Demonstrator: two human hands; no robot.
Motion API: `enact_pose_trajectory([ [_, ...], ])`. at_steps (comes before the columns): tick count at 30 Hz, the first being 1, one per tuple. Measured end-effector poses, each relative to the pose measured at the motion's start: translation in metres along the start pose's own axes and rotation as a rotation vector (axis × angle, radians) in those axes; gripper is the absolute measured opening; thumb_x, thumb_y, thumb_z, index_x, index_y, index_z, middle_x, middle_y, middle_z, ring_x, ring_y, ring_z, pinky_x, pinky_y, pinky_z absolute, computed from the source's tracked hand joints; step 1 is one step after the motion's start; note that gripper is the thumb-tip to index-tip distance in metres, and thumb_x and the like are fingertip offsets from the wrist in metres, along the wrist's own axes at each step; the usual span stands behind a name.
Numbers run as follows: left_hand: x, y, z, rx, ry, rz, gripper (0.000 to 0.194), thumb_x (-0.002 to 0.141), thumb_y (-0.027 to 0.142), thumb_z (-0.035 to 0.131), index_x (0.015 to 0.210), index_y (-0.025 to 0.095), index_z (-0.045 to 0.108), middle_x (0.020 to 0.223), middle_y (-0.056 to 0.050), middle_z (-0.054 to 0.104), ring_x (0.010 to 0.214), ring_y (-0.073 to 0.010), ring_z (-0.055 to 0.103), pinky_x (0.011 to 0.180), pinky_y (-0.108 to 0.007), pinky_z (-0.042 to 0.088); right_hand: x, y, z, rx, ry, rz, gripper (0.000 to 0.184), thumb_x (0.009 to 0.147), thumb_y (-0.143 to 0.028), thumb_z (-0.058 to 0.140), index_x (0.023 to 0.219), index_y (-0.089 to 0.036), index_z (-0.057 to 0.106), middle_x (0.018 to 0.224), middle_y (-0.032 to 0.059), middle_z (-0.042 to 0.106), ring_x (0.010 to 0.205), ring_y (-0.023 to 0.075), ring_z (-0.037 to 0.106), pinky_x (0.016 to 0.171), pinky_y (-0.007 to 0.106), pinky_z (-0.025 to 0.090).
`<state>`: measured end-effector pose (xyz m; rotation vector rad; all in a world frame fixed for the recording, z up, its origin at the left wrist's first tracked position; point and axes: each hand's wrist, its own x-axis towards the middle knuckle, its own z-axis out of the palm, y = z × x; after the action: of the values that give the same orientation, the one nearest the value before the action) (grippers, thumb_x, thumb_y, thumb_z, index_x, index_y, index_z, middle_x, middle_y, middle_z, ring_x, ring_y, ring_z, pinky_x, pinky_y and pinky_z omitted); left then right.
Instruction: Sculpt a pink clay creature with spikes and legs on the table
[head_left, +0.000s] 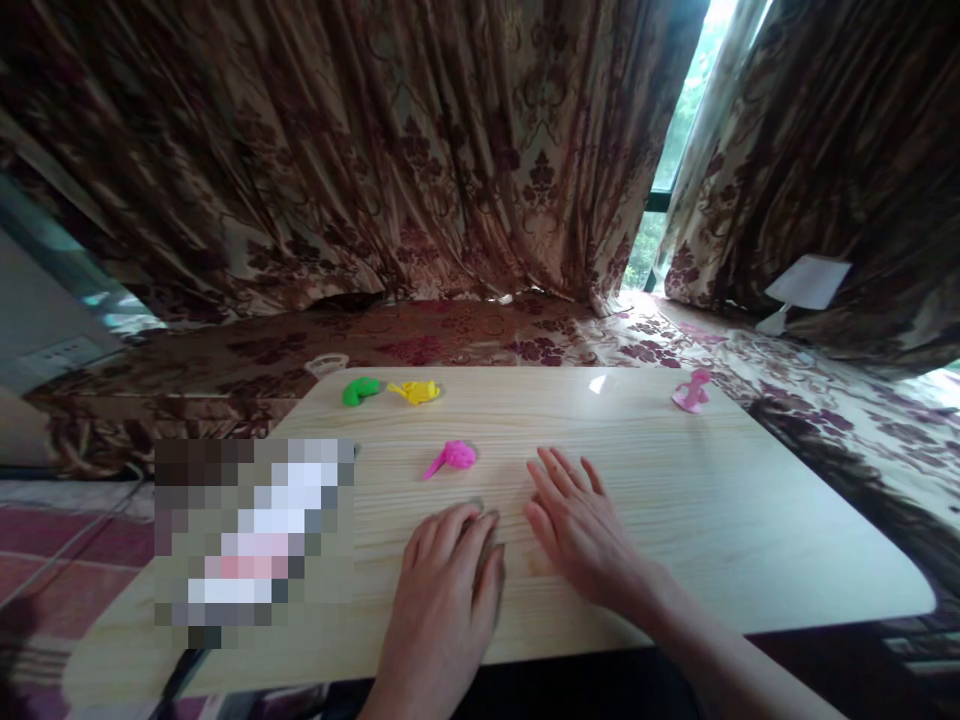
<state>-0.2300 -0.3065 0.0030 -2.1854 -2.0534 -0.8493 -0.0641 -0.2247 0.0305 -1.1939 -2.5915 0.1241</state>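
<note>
My left hand (pixel 444 585) rests at the table's near side, palm down, its fingers loosely bent and the thumb apart. No object shows in it, though the underside of the fingers is hidden. To its right my right hand (pixel 577 515) lies flat on the wood with fingers spread, holding nothing. Just beyond the left hand is a magenta lump (pixel 458 455) with a thin tail, like modelling clay. Farther back sit a curved green lump (pixel 361 390) and a yellow lump (pixel 418 391) with a thin end. Neither hand touches these lumps.
The pale wooden table (pixel 675 500) has rounded corners. A pink object on a round base (pixel 693 392) stands at its far right corner. On the left, a pixelated patch (pixel 255 530) hides something with a black cable. A white lamp (pixel 807 283) stands behind, near patterned curtains (pixel 465 150).
</note>
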Motion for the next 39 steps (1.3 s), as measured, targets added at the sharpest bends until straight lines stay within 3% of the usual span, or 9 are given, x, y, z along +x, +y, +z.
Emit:
enact_pose_trajectory([
  [3,0.0,0.0,-0.001,0.007,0.009,0.013,0.029,0.087,0.026,0.049,0.115,0.021,0.055,0.116,-0.008,0.055,0.108,-0.0247,0.049,0.094,-0.045,0.041,0.004,0.001,-0.001,0.007,0.01,-0.005,0.046,0.094,-0.026,0.033,0.137,-0.012,0.039,0.146,0.012,0.033,0.136,0.0245,0.025,0.11,0.05,0.019],
  [8,0.0,0.003,-0.003,-0.002,0.001,0.002,0.029,0.086,0.025,0.049,0.114,0.023,0.056,0.116,-0.008,0.055,0.109,-0.0252,0.049,0.093,-0.044,0.041,-0.056,-0.011,-0.005,0.046,-0.09,-0.338,0.053,0.089,-0.028,0.043,0.14,-0.018,0.034,0.149,0.0048,0.028,0.138,0.0213,0.019,0.112,0.044,0.019],
  [15,0.001,0.004,-0.001,0.027,-0.018,0.022,0.031,0.087,0.029,0.048,0.117,0.022,0.054,0.118,-0.009,0.054,0.11,-0.0253,0.048,0.096,-0.045,0.039,0.011,0.001,0.001,0.028,0.019,0.059,0.052,0.093,-0.039,0.038,0.136,-0.01,0.041,0.145,0.0168,0.034,0.135,0.0282,0.026,0.107,0.053,0.022],
  [17,0.001,0.003,-0.001,0.031,-0.017,0.025,0.031,0.087,0.03,0.048,0.117,0.022,0.054,0.118,-0.008,0.054,0.11,-0.0254,0.047,0.096,-0.045,0.039,0.01,0.001,0.0,0.023,0.026,0.024,0.049,0.093,-0.035,0.037,0.136,-0.01,0.04,0.146,0.0156,0.032,0.137,0.0276,0.023,0.109,0.053,0.018],
  [22,0.0,0.003,-0.002,0.026,-0.04,0.005,0.032,0.087,0.03,0.048,0.118,0.023,0.053,0.117,-0.008,0.054,0.109,-0.0252,0.048,0.094,-0.044,0.039,-0.051,-0.013,-0.008,0.075,-0.108,-0.304,0.056,0.091,-0.029,0.04,0.143,-0.017,0.027,0.15,0.0052,0.025,0.139,0.02,0.014,0.113,0.044,0.01],
  [24,0.001,0.004,-0.002,0.033,-0.052,0.0,0.033,0.088,0.03,0.047,0.119,0.023,0.053,0.117,-0.008,0.053,0.109,-0.0252,0.048,0.095,-0.045,0.039,-0.052,-0.014,-0.008,0.083,-0.117,-0.279,0.055,0.091,-0.031,0.04,0.143,-0.018,0.028,0.15,0.0054,0.026,0.139,0.0201,0.015,0.113,0.043,0.011],
  [30,0.002,0.006,-0.002,0.051,-0.03,0.031,0.031,0.087,0.03,0.048,0.117,0.023,0.054,0.118,-0.009,0.053,0.111,-0.0259,0.048,0.096,-0.046,0.038,0.014,-0.001,0.003,0.031,0.028,0.04,0.05,0.094,-0.038,0.036,0.135,-0.011,0.041,0.146,0.0151,0.032,0.137,0.0283,0.023,0.108,0.053,0.02],
  [36,0.001,0.005,-0.002,0.054,-0.05,0.018,0.032,0.088,0.028,0.045,0.119,0.023,0.052,0.119,-0.008,0.052,0.112,-0.025,0.046,0.096,-0.045,0.039,-0.053,-0.016,-0.01,0.075,-0.102,-0.271,0.054,0.092,-0.032,0.038,0.143,-0.017,0.027,0.151,0.0056,0.022,0.14,0.02,0.011,0.113,0.045,0.009],
  [39,0.0,0.006,-0.002,0.068,-0.058,0.019,0.032,0.089,0.025,0.043,0.12,0.022,0.052,0.119,-0.009,0.052,0.112,-0.0247,0.045,0.099,-0.046,0.036,-0.056,-0.017,-0.01,0.083,-0.108,-0.239,0.052,0.093,-0.033,0.035,0.143,-0.017,0.028,0.15,0.0053,0.024,0.14,0.0194,0.012,0.113,0.044,0.009],
])
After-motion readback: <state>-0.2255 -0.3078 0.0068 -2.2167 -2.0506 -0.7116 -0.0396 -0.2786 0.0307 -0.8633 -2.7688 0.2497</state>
